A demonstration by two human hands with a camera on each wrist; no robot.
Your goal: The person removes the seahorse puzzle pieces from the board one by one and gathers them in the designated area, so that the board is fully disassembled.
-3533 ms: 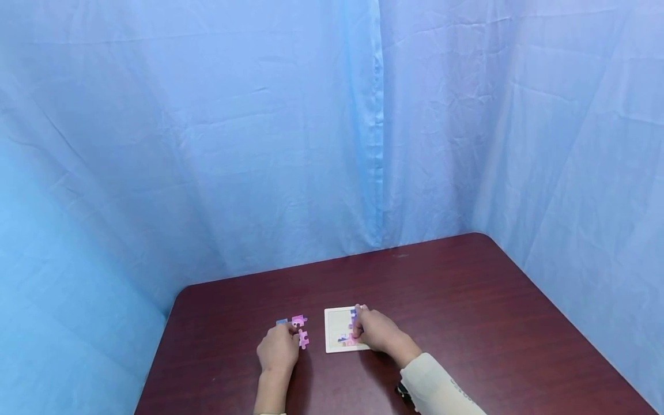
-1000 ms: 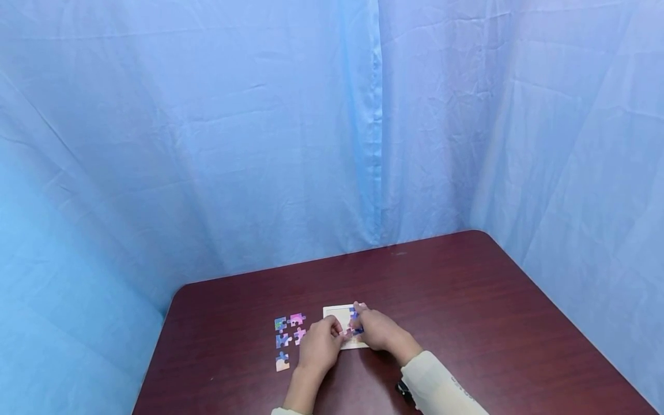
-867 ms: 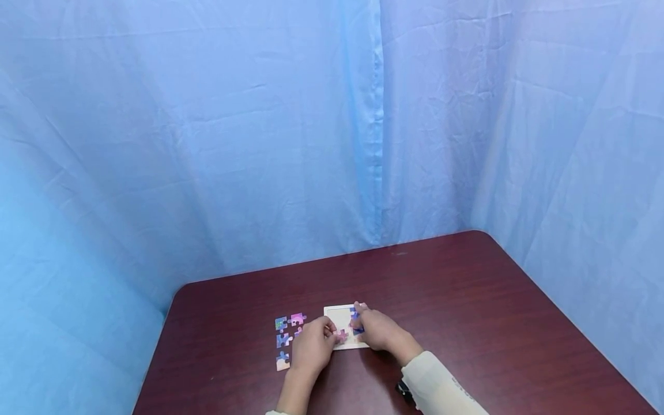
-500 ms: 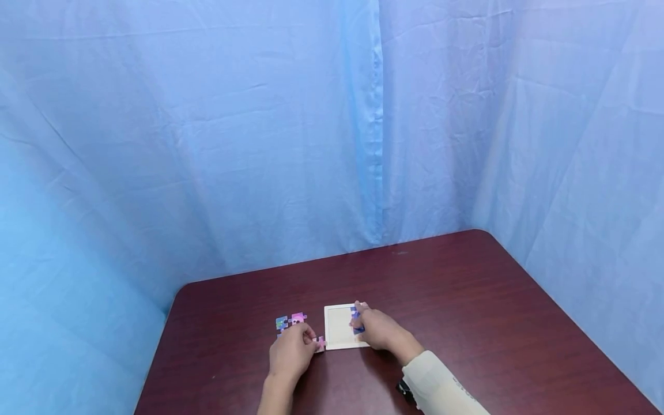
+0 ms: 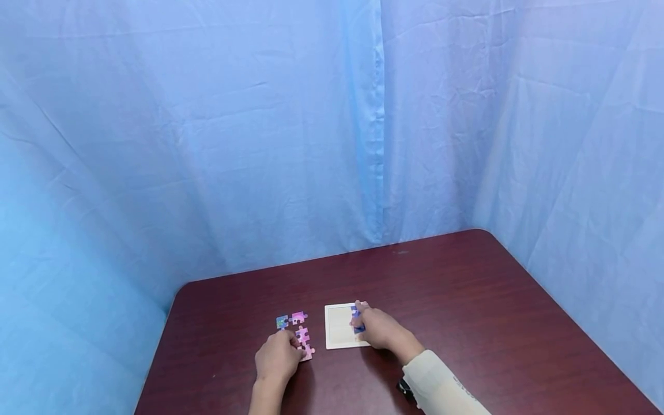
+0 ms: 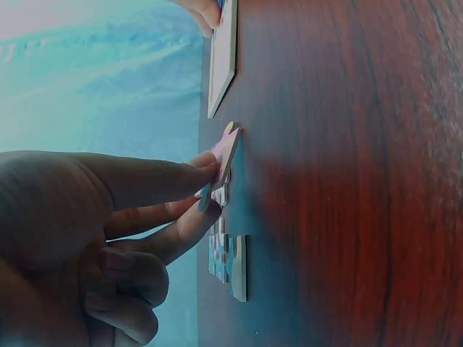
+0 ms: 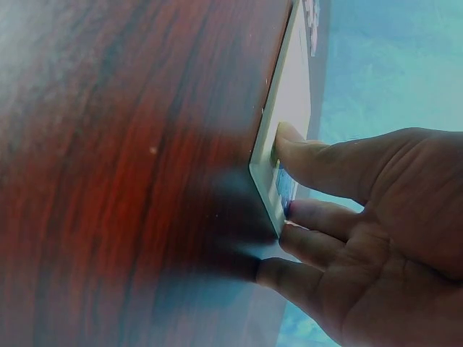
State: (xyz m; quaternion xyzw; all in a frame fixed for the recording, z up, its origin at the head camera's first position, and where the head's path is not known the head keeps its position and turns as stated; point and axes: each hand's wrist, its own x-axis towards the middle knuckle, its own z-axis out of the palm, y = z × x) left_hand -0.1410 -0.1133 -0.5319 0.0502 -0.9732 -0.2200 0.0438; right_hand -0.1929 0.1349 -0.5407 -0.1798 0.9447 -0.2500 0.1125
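Observation:
My left hand (image 5: 277,356) pinches a pink jigsaw piece (image 5: 308,351) between thumb and fingers, low over the table at the left. In the left wrist view that piece (image 6: 226,154) is tilted on edge, close to the wood. Loose jigsaw pieces lie beside the hand: a pink one (image 5: 298,317), another pink one (image 5: 302,334) and a blue-green one (image 5: 282,321). My right hand (image 5: 381,328) rests on the right side of the cream puzzle tray (image 5: 338,347), its thumb pressing inside the rim. Blue-purple pieces (image 5: 356,314) sit in the tray, partly covered by this hand.
The dark red wooden table (image 5: 441,288) extends around the tray. Blue curtains (image 5: 259,144) hang behind and at both sides. A small black object (image 5: 404,388) shows by the right sleeve (image 5: 438,380).
My left hand has carried a pink jigsaw piece from the tray leftward to the loose pieces. The tray's lower part, which held pink pieces, now shows bare. My right hand has stayed on the tray.

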